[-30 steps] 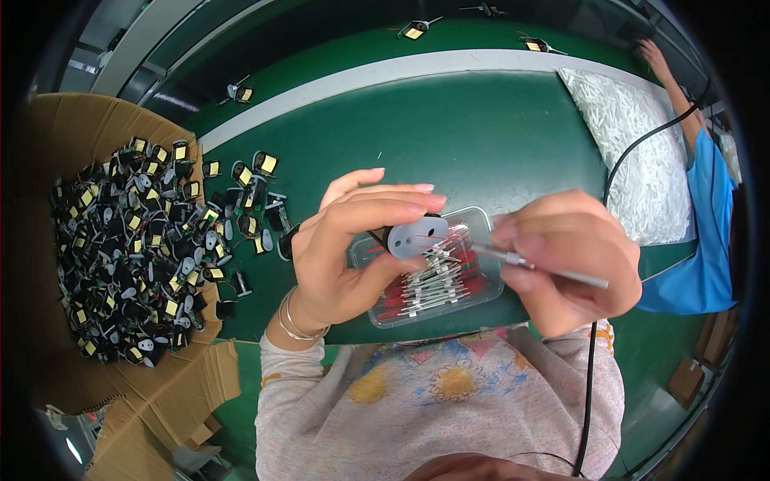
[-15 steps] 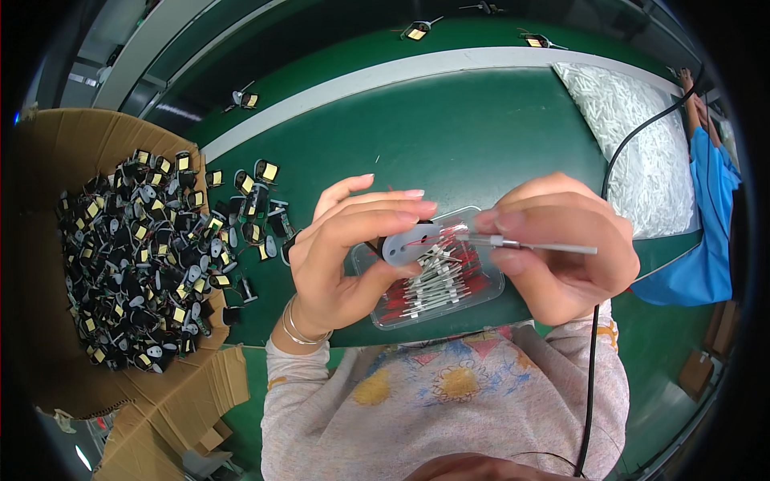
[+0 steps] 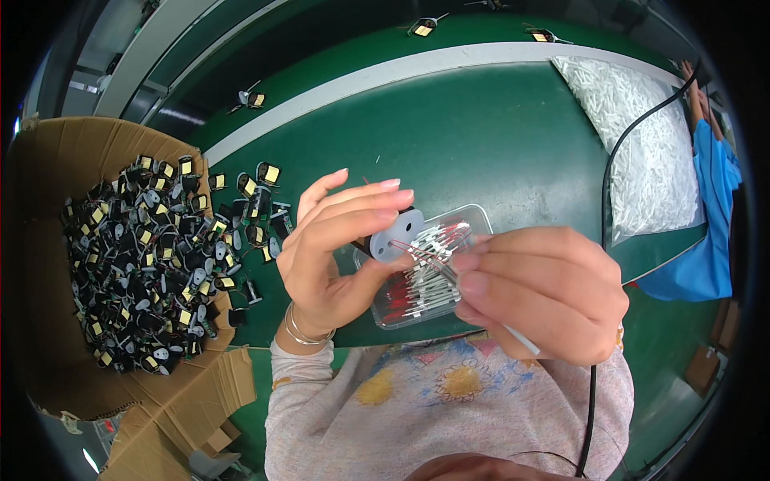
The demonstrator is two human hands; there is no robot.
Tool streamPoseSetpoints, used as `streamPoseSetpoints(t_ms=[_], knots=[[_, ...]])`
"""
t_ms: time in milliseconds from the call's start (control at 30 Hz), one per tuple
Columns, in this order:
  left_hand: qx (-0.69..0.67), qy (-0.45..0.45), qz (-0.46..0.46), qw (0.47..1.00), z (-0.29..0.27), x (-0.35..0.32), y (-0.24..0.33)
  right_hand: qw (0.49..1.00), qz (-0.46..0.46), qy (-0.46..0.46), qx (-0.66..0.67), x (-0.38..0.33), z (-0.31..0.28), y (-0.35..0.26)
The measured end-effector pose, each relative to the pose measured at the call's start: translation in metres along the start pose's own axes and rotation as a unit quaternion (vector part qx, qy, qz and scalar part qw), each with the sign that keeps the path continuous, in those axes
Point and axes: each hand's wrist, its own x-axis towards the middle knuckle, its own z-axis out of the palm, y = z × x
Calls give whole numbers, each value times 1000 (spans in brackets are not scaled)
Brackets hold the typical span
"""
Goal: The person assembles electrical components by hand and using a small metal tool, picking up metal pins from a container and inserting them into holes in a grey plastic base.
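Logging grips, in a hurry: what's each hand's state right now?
Left hand: closed, holding the grey-faced part between thumb and fingers.
Right hand: closed, pinching the white tube.

The black body is near the centre of the frame, in the grip of the left hand, and fingers cover most of it. At its end there is a smooth grey oval plate, which stands tilted. Some dark round holes are visible in this plate, and thin reddish wires reach one of them. The wires run right and slightly downward, toward a slim pale rod, which the right hand pinches. The rod is slanted, its lower end toward the lower right; fingers hide its middle.
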Motion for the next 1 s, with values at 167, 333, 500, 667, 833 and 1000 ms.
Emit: streamPoseSetpoints(t_ms=[167,333,500,667,833,1000], knots=[[18,9,10,1000,-1,-2,-2,1000,-5,1,-22,-1,0,0],[25,9,10,1000,1,-1,-1,1000,6,-16,-22,1,0,-3],[32,13,6,999,1,-1,0,999,33,36,7,0,7,-2],[39,16,7,999,1,0,0,999,21,41,18,0,6,2],[48,3,6,999,0,1,1,1000,-2,6,19,-2,2,9],[44,4,8,999,0,2,3,1000,-11,2,19,1,2,5]])
